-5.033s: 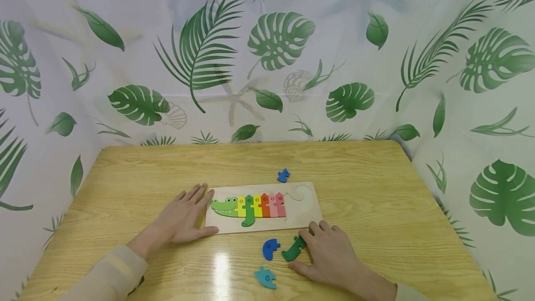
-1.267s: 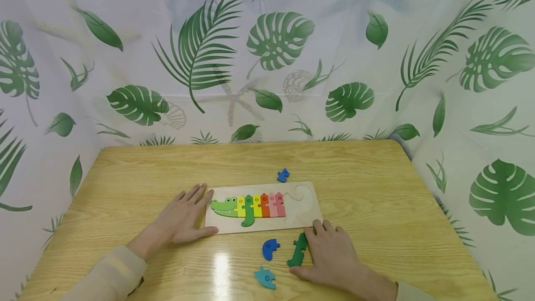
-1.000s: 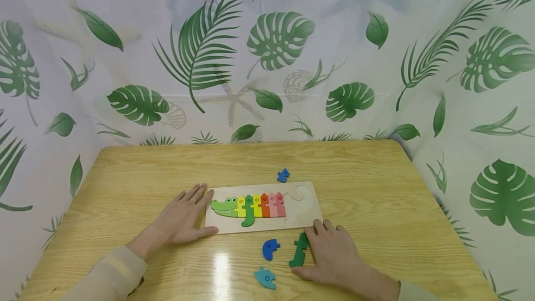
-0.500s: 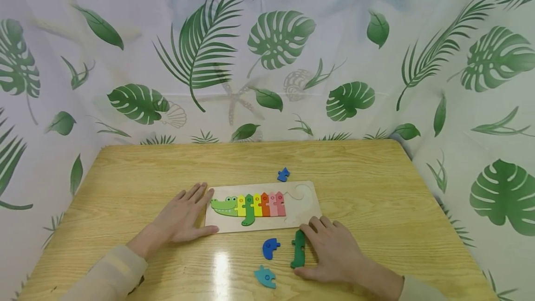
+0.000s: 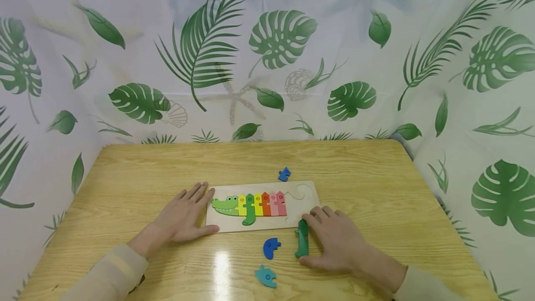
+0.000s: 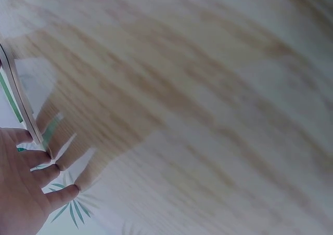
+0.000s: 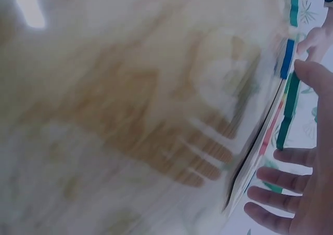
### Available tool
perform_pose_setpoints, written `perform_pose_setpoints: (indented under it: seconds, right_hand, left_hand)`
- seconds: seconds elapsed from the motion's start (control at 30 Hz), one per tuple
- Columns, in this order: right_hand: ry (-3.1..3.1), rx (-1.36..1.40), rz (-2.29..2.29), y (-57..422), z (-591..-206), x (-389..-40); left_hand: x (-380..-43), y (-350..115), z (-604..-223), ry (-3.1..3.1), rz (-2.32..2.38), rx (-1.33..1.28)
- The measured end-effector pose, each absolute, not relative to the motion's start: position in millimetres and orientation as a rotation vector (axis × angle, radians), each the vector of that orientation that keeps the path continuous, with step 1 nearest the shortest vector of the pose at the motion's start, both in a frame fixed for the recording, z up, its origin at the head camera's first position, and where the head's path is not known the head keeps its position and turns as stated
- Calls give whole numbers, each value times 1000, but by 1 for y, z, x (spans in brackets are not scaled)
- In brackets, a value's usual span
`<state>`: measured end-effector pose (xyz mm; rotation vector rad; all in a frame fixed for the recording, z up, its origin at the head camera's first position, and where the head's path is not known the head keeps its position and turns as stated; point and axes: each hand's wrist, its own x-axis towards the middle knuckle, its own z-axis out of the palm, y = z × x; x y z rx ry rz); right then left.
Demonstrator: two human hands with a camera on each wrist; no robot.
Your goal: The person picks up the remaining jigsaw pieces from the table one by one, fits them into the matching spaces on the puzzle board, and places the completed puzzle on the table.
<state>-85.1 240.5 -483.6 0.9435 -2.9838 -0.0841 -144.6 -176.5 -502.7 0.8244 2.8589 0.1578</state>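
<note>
My right hand (image 5: pixel 338 240) pinches a dark green puzzle piece (image 5: pixel 303 238) by its two ends, thumb at the near end and index finger at the far one. In the right wrist view the green piece (image 7: pixel 291 107) spans from thumb to index finger, a little off the table. Just behind it lies a wooden puzzle board (image 5: pixel 301 210), with a crocodile head and several numbered coloured pieces set in a row. My left hand (image 5: pixel 181 217) lies spread at the board's left end, fingers and thumb touching its edge. The left wrist view shows those fingers (image 6: pixel 62 194) straight.
Nearer me on the table (image 5: pixel 146 166) lie a curved blue piece (image 5: pixel 270 248) and a light blue piece (image 5: pixel 266 276). A small blue piece (image 5: pixel 284 174) lies behind the board. A leaf-patterned cloth (image 5: pixel 292 106) hangs behind and at both sides.
The green piece, first slanted beside the curved blue piece, has been turned upright to me, then lifted and moved towards the board by my right hand. The left hand has stayed put.
</note>
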Motion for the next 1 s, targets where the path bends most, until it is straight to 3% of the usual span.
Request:
perform_pose_setpoints:
  seconds: [1.0]
  right_hand:
    - [-2835, 1137, 20, 247, -485, -115]
  left_hand:
    - [-146, -176, -503, 2857, 125, 835]
